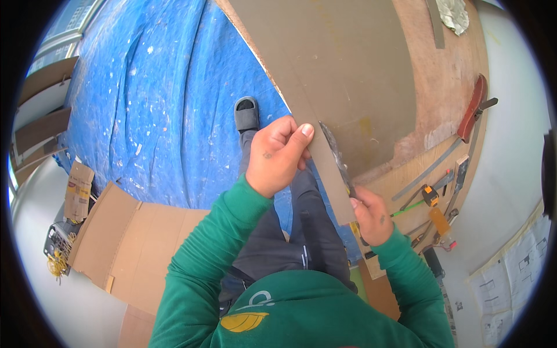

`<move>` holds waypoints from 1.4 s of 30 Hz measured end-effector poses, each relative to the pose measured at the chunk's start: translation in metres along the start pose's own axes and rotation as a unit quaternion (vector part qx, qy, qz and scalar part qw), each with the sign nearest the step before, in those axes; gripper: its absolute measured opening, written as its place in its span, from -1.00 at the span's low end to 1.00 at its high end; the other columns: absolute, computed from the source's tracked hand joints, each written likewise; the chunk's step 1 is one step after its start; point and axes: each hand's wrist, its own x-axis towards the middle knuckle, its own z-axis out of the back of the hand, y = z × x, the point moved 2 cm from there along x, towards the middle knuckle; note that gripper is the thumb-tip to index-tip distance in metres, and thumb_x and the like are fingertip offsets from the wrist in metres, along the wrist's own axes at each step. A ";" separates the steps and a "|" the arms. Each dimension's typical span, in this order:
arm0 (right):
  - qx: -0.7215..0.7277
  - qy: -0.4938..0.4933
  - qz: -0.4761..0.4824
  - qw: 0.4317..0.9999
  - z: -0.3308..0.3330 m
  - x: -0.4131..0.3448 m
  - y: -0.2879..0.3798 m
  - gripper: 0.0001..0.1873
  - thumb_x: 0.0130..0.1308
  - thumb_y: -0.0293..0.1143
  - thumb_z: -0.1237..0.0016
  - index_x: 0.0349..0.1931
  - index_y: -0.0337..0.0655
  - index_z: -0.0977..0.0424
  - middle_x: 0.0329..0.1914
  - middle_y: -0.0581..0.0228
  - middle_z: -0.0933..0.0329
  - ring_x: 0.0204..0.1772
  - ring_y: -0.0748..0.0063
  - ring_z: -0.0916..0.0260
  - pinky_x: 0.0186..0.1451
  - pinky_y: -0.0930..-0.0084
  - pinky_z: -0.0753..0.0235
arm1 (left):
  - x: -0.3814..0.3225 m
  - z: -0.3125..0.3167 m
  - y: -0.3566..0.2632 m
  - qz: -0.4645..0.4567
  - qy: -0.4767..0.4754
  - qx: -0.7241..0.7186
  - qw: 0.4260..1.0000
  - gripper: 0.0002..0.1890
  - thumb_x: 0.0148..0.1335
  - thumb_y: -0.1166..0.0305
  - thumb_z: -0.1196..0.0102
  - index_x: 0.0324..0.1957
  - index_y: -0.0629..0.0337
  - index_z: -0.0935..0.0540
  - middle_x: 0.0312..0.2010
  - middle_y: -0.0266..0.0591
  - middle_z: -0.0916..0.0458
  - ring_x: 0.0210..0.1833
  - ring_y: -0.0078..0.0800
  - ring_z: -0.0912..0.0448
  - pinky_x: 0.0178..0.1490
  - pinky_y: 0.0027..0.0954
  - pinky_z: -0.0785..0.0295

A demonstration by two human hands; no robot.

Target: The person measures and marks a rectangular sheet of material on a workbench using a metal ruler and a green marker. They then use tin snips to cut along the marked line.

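A large grey-brown sheet (348, 78), probably laminate, lies on a wooden board (439, 87) in front of me. Along its left side runs a narrow strip (326, 165), bounded by a thin line further up. My left hand (280, 152) pinches the strip's left edge, thumb on top and fingers curled below. In my right hand (372, 215) is a knife with a dark, smeared blade (334, 150), gripped near the strip's lower end. The blade lies along the strip's right edge, its tip pointing away from me. My right fingers hide most of the handle.
To the right lie a yellow-black tape measure (430, 195), a long metal blade with a red handle (473, 108) and several hand tools. Crumpled paper (454, 15) sits at the top. Blue sheeting (152, 95) covers the floor; cardboard (148, 237) lies at left.
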 end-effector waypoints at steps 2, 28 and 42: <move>-0.060 0.005 0.040 0.997 0.004 0.003 0.002 -0.66 0.55 -0.21 0.02 -0.10 -0.41 -0.48 -0.46 0.29 -0.35 -0.37 0.56 -0.24 -0.31 0.45 -0.41 | -0.001 0.001 0.001 -0.004 0.002 0.000 1.000 -0.66 0.57 0.19 -0.13 -0.32 0.22 -0.57 -0.48 -0.26 -0.64 -0.54 -0.64 -0.52 -0.46 -0.55 -0.43; -0.030 -0.020 0.047 0.998 -0.004 0.006 0.001 -0.67 0.56 -0.23 0.03 -0.14 -0.42 -0.47 -0.47 0.22 -0.32 -0.34 0.53 -0.21 -0.30 0.40 -0.34 | -0.006 0.000 -0.003 0.016 0.014 -0.022 1.000 -0.71 0.57 0.25 -0.10 -0.25 0.27 -0.63 -0.46 -0.31 -0.62 -0.48 -0.66 -0.50 -0.42 -0.53 -0.40; -0.053 -0.011 0.054 0.997 -0.002 0.011 0.014 -0.68 0.54 -0.24 0.01 -0.12 -0.43 -0.48 -0.44 0.19 -0.36 -0.34 0.50 -0.24 -0.27 0.41 -0.38 | -0.007 -0.001 -0.004 0.034 0.022 -0.022 0.999 -0.69 0.56 0.22 -0.12 -0.27 0.27 -0.62 -0.48 -0.30 -0.61 -0.51 -0.65 -0.49 -0.43 -0.53 -0.40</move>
